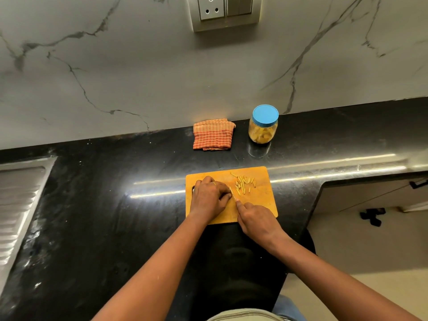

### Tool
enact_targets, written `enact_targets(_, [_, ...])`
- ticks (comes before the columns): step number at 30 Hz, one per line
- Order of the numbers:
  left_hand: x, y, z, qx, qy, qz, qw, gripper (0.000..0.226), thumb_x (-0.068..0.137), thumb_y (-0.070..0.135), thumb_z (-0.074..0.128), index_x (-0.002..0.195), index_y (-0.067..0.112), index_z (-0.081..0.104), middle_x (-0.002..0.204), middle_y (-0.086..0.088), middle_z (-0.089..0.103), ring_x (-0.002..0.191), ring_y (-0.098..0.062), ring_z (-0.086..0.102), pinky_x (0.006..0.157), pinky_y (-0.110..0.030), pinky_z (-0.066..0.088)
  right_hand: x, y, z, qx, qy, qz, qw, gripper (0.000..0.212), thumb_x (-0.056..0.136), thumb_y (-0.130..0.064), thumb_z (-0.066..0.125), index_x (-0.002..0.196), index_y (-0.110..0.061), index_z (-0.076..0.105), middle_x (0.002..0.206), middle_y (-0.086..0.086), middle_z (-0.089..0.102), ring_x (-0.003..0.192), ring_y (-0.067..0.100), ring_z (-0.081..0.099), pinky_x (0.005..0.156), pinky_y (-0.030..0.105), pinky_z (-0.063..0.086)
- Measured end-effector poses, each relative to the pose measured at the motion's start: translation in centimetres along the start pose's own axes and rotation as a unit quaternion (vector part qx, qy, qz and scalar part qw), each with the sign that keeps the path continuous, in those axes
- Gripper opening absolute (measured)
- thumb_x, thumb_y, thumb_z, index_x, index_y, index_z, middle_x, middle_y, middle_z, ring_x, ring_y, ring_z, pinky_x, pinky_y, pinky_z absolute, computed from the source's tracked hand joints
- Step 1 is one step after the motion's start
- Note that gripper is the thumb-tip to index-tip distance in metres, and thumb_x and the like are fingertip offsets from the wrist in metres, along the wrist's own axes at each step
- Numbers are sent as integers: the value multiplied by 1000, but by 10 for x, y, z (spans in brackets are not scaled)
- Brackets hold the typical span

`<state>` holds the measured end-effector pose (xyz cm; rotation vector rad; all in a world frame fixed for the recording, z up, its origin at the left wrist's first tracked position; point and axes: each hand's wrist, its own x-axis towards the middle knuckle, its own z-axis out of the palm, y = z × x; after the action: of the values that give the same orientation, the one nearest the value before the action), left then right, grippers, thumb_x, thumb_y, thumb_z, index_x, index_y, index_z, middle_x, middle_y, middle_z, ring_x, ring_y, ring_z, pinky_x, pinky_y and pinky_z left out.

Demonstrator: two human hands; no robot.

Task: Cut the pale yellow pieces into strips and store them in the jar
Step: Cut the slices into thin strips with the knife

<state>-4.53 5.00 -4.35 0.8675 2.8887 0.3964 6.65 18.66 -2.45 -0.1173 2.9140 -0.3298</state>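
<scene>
right hand (257, 220) gripped the knife (232, 193) over the cutting board (266, 205), left hand (209, 195) curled against the blade (couldn't tell what it pinned), strips (244, 183) at the board's far side, lidded jar (263, 126) beyond it; a slip would likely nick that left hand.

Home kitchen: black counter (115, 205), steel sink drainboard (18, 200), chopping board (261, 205).

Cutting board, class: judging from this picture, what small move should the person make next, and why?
Probably press the knife down for another thin slice. The right hand grips it, with the blade tight beside the curled fingers of the left hand; what they pin is hidden. Cut strips lie loose on the cutting board, and the jar has its lid on.
</scene>
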Motion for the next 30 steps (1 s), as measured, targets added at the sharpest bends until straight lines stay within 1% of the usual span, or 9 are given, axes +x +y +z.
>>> enact_targets(4, [0,2,-2,7,1,9,1000,24,87,46,61,102,32,74,105,16,71,100,-14,50,83,-35,41,8,-2,-1,-26,-4,1,1000,49,102,-17,39,149,-6,30,114,12,62,89,27,63,74,36,52])
enact_targets(7, [0,3,-3,17,-5,7,1000,24,88,46,59,102,33,74,104,17,71,100,-13,49,83,-34,40,19,-4,-3,-47,2,-4,999,47,100,-13,41,146,-4,35,112,13,62,89,29,64,71,35,51])
enact_targets(9, [0,2,-3,17,-7,4,1000,24,88,47,59,102,34,73,102,18,71,99,-12,49,83,-34,39,19,-4,-3,-52,2,-7,999,47,100,-13,41,146,-4,35,112,13,62,88,29,64,69,36,50])
enact_targets(15, [0,2,-3,-8,9,-16,1000,20,86,47,65,99,36,75,95,18,72,96,-11,50,83,-33,39,-1,4,2,-29,10,-10,999,50,103,-22,37,150,-7,28,115,11,60,90,26,62,68,33,46])
enact_targets(18, [0,1,0,-16,5,-28,999,21,85,48,66,99,35,75,94,17,72,97,-11,50,85,-33,39,-7,9,4,-13,14,6,1000,51,103,-26,35,151,-9,27,115,9,61,91,25,62,73,35,49])
enact_targets(22, [1,-1,1,-18,-3,-38,999,22,84,49,67,100,37,75,95,16,71,99,-10,49,87,-32,40,-8,14,4,25,35,33,999,50,102,-28,38,148,-10,34,111,9,64,89,27,63,73,36,50])
enact_targets(25, [1,0,-1,-14,-5,-28,999,22,85,48,67,102,36,75,96,17,72,100,-10,49,87,-32,38,-7,9,3,47,49,15,998,48,101,-28,40,146,-10,40,109,10,66,86,27,64,70,36,49])
enact_targets(28, [1,0,-3,-11,-5,-24,1000,21,86,46,67,102,35,75,99,18,72,100,-11,49,86,-32,38,-7,4,4,60,56,2,997,45,99,-26,46,141,-8,48,101,11,68,78,27,65,64,35,49])
enact_targets(30, [0,0,-3,-11,-2,-24,1000,21,86,45,67,102,35,75,99,19,72,99,-11,49,86,-32,38,-7,4,4,63,57,2,996,45,98,-26,48,139,-8,50,98,11,68,76,28,65,62,36,49])
